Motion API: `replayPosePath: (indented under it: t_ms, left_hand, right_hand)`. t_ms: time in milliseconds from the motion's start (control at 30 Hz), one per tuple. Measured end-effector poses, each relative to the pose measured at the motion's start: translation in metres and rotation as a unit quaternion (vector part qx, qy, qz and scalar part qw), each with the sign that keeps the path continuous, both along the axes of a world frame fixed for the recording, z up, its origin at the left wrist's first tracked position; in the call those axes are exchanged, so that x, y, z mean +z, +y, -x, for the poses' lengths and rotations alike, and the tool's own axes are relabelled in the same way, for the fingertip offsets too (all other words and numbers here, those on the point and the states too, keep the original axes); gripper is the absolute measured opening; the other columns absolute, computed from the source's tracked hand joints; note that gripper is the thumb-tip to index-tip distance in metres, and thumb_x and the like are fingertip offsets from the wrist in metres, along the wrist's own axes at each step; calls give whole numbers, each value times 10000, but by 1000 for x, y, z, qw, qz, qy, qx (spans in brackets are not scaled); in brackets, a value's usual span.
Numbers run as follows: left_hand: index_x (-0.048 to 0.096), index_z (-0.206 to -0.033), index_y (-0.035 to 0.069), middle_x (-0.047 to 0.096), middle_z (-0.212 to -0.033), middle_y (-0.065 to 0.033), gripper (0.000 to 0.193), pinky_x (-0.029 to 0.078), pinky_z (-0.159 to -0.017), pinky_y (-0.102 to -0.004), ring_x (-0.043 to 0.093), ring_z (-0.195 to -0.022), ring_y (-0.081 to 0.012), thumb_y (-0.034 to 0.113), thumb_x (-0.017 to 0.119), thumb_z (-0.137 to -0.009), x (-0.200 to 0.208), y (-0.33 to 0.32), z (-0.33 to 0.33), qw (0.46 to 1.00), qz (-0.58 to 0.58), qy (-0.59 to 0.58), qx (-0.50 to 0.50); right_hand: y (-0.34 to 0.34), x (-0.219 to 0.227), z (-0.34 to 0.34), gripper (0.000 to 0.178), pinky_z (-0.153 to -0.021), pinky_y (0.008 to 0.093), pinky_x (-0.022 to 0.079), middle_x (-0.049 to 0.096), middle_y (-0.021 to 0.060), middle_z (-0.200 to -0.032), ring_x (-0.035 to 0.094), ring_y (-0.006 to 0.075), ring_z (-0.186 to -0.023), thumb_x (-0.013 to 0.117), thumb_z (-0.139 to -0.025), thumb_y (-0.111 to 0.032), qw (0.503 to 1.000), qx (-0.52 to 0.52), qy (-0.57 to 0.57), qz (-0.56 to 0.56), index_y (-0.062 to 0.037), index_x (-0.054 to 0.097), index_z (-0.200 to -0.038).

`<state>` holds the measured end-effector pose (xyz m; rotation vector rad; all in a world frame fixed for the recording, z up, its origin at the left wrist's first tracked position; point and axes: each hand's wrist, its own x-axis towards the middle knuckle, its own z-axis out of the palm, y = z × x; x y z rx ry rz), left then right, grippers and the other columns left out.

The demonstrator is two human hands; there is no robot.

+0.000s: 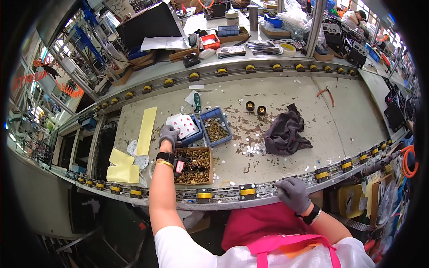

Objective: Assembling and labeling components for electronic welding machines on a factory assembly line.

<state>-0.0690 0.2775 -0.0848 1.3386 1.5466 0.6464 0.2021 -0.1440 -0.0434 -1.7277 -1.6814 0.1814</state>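
View: head, clock read from picture centre.
Left hand: grey-gloved left hand [169, 135] at 9 o'clock, fingers bent, touching lower-left edge of sticker sheet; can't tell if pinching or just resting.
Sticker sheet: white sticker sheet with red triangles [182, 125], 9 to 10 o'clock, overlapping a blue bin [193, 138]; contact with bin unclear.
Right hand: grey-gloved right hand [293, 194] at 4 o'clock, by the near roller rail [223, 194]; fingers curled, can't tell if anything is inside.
Parts bin: second blue bin [230, 132] at centre, beside first, small brass-coloured parts [215, 129] inside.
Fittings box: open cardboard box [211, 167] at 7 o'clock, brass-coloured fittings [196, 174] inside, next to left forearm.
Screwdriver: green-handled screwdriver [197, 102], 11 o'clock, just above the bins.
Round parts: two dark-rimmed round parts [262, 110], 2 o'clock, near each other.
Cloth: crumpled dark cloth [286, 131], 3 o'clock, on the worn worktop [344, 120].
Pliers: red-handled pliers [331, 97], between 2 and 3 o'clock.
Yellow paper: long yellow strip [146, 134], 9 o'clock; more yellow sheets [124, 172], 8 o'clock.
Far shelf: red tray [210, 41], 12 o'clock.
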Motion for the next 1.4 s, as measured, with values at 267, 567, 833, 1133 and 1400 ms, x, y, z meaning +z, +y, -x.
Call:
replayPosePath:
  t_ms: [267,567,833,1133,1400]
  left_hand:
    - [602,-1024,48,644,-732,-45,206,485,-379,-282,593,-503,-157,93,648,-828,-17,16,11,1000,31,-3,0]
    - [641,-978,-39,669,-816,-131,406,479,-444,-322,607,-584,-214,283,756,-760,17,-9,-12,995,4,96,13]
    - [644,-974,56,650,-716,-62,192,428,-407,-297,584,-542,-160,222,626,-879,30,-23,22,986,-15,-95,134]
    - [593,-1091,-34,657,-939,-104,269,569,-647,-301,660,-798,-191,136,604,-884,117,-263,-122,897,9,-338,-286]
    - [422,-1245,33,540,-1063,-84,480,494,-713,-297,539,-943,-160,309,592,-891,78,-323,-217,906,60,-244,-341]
  right_hand:
    - [-1,-4,-1,151,-680,379,464,614,73,-781,599,264,-740,639,-725,-96,1000,0,2,-5,-92,636,-876]
    - [-5,-4,0,146,-683,370,455,605,53,-765,591,246,-726,645,-725,-91,1000,-14,-17,-22,-104,637,-870]
    - [-26,39,15,198,-667,336,441,587,42,-726,572,218,-678,674,-697,-12,996,47,9,-80,-104,650,-870]
    - [7,75,7,578,-815,275,486,587,107,-1072,584,152,-932,623,-833,-69,868,-23,487,-91,-18,369,-1349]
    - [-59,69,-41,374,-762,216,488,614,57,-980,580,82,-868,560,-866,10,786,-197,520,-269,-18,493,-1232]
